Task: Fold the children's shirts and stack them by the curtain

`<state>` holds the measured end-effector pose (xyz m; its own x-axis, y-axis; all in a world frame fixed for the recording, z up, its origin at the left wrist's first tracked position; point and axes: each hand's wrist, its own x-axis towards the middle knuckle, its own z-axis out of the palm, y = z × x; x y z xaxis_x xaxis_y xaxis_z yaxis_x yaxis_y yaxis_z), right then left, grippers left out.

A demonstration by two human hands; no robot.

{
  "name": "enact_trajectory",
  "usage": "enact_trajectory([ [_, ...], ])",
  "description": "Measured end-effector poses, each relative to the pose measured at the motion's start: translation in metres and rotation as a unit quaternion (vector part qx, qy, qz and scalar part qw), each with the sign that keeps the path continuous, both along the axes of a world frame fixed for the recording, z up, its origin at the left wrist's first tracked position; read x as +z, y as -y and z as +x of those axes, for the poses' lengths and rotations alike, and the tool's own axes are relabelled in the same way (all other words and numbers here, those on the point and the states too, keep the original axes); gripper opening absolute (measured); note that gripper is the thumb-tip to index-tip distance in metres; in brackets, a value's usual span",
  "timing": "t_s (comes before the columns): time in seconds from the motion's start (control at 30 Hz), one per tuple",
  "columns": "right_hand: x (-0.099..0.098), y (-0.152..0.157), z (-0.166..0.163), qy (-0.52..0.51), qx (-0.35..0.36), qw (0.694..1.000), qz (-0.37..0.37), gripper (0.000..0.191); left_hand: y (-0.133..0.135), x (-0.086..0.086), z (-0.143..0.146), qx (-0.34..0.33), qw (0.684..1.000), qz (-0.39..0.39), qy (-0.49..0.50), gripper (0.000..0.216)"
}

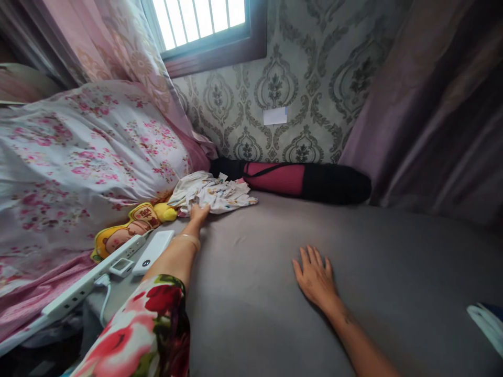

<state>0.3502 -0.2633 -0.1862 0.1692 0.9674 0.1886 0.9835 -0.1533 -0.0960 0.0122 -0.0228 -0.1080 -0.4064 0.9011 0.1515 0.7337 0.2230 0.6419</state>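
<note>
Cloth (pixel 214 192), crumpled white printed fabric, lies on grey bedsheet (pixel 275 251); my left hand (pixel 199 213) touches its near edge, pinch unclear. Right hand (pixel 314 277) flat, splayed, empty. Looks light, floppy: grab bunched edge.

Yellow plush toy (pixel 131 230): red Chinese char., illegible
Small white device (pixel 121 266): screen readout too small to read

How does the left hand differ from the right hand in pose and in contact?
The left hand reaches far forward to the edge of the crumpled cloth; the right hand lies nearer, flat and palm down on the grey sheet. The left hand has a bangle at its wrist; the right hand has none. Both are over the same sheet.
</note>
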Motion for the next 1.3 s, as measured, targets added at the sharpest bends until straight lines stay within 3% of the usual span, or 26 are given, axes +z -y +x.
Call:
enact_trajectory([
  [0.17,0.001,0.001,0.001,-0.005,0.006,1.0,0.009,0.057,0.004,0.024,0.005,0.045,0.996,0.05,0.054,0.029],
  [0.27,0.001,0.001,0.001,-0.011,0.008,1.0,0.015,0.056,0.002,0.05,0.019,0.018,0.992,0.085,0.087,0.028],
  [0.37,0.001,0.002,0.0,-0.023,0.009,0.999,0.026,0.054,0.001,0.077,0.048,-0.07,0.984,0.12,0.115,0.027],
  [0.5,-0.003,0.0,0.003,-0.072,0.014,0.996,0.052,0.053,0.025,0.102,0.107,-0.265,0.946,0.121,0.14,0.022],
  [0.53,-0.004,-0.002,0.006,-0.094,0.016,0.993,0.068,0.053,0.038,0.106,0.123,-0.341,0.924,0.091,0.143,0.018],
  [0.6,-0.006,-0.004,0.013,-0.154,0.01,0.981,0.12,0.054,0.068,0.111,0.149,-0.588,0.797,-0.029,0.136,0.019],
  [0.63,-0.007,-0.006,0.017,-0.19,0.004,0.97,0.15,0.054,0.084,0.112,0.159,-0.66,0.735,-0.081,0.129,0.022],
  [0.67,-0.007,-0.007,0.021,-0.229,-0.002,0.957,0.178,0.053,0.099,0.112,0.168,-0.701,0.693,-0.111,0.129,0.026],
  [0.7,-0.007,-0.008,0.025,-0.267,-0.006,0.942,0.202,0.054,0.111,0.111,0.175,-0.719,0.67,-0.128,0.132,0.028],
  [0.73,-0.007,-0.009,0.029,-0.303,-0.009,0.928,0.219,0.054,0.122,0.107,0.18,-0.724,0.662,-0.139,0.138,0.03],
  [0.8,-0.007,-0.01,0.033,-0.354,-0.018,0.904,0.239,0.059,0.133,0.096,0.186,-0.704,0.675,-0.135,0.177,0.031],
  [0.97,-0.005,-0.007,0.034,-0.382,-0.031,0.892,0.24,0.07,0.136,0.053,0.187,-0.548,0.755,-0.066,0.354,0.043],
  [1.2,0.002,-0.005,0.043,-0.401,-0.057,0.881,0.246,0.049,0.139,0.002,0.182,-0.433,0.805,-0.063,0.4,0.048],
  [1.3,0.004,-0.004,0.048,-0.365,-0.035,0.895,0.253,0.032,0.138,-0.012,0.181,-0.392,0.827,-0.06,0.4,0.054],
])
